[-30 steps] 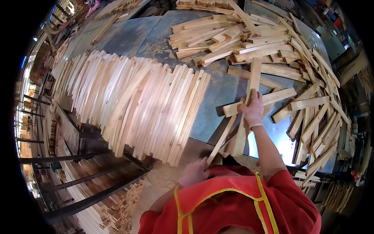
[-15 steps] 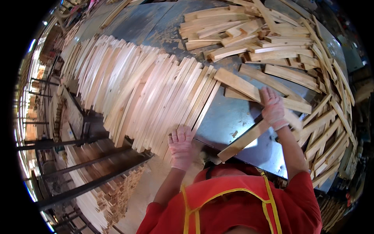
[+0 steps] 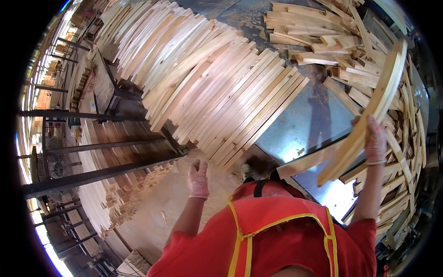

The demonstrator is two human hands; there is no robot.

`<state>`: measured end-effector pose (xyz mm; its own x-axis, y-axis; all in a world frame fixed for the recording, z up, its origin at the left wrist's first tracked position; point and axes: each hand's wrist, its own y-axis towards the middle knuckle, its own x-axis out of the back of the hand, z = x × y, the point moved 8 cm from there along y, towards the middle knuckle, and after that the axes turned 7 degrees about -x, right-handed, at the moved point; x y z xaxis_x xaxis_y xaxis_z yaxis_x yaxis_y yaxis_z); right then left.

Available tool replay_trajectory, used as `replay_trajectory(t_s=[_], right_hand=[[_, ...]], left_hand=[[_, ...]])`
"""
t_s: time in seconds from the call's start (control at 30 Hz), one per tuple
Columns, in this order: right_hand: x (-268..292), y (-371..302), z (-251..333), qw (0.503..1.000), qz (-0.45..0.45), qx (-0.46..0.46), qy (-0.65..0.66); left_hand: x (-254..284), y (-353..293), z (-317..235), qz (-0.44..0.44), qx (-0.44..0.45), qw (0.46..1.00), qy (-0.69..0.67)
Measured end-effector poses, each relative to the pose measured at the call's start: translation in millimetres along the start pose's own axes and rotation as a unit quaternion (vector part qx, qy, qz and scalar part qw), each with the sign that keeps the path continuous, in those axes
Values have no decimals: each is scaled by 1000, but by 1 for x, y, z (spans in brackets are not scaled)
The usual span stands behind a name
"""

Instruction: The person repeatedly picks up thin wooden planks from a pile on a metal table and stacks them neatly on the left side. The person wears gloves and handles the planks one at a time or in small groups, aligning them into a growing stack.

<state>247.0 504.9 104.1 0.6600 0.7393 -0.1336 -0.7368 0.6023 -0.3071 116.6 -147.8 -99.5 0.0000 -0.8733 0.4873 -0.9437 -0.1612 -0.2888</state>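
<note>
My right hand [image 3: 376,142], in a pale knit work glove, grips wooden strips [image 3: 367,122] at the right. They are raised and tilted over the metal table [image 3: 304,117], and look like two held together, though blur hides the exact number. Under their lower end, a single wooden board [image 3: 311,159] lies at the table's near edge. My left hand [image 3: 198,179], gloved alike, hovers empty beside the near ends of a long row of wooden strips [image 3: 230,92], fingers loosely bent and touching nothing. Those strips lie side by side, with a few askew on top.
A jumbled heap of wooden pieces [image 3: 341,51] covers the table's far right and runs down its right side. On the left, dark metal bars [image 3: 101,173] cross in front of stacked timber [image 3: 115,194]. A fan [image 3: 57,159] stands at the far left.
My right hand has lifted wooden strips off the table, up and to the right. My left hand has drawn back from the row's near ends. The view has shifted left and nearer.
</note>
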Motion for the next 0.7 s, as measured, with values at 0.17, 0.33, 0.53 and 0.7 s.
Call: replay_trajectory(t_s=[0.17, 0.33, 0.53, 0.7], right_hand=[[-46, 9, -191, 970, -206, -111, -72], [-168, 14, -261, 966, -40, -71, -246], [-86, 0, -156, 831, -34, -19, -554], [110, -5, -113, 665, -281, -18, -692]], left_hand=[[-55, -17, 16, 172, 218, 923, -266], [-91, -16, 0, 260, 250, 877, -317], [-74, -15, 16, 250, 264, 878, -312], [-19, -37, -85, 292, 218, 877, -313]])
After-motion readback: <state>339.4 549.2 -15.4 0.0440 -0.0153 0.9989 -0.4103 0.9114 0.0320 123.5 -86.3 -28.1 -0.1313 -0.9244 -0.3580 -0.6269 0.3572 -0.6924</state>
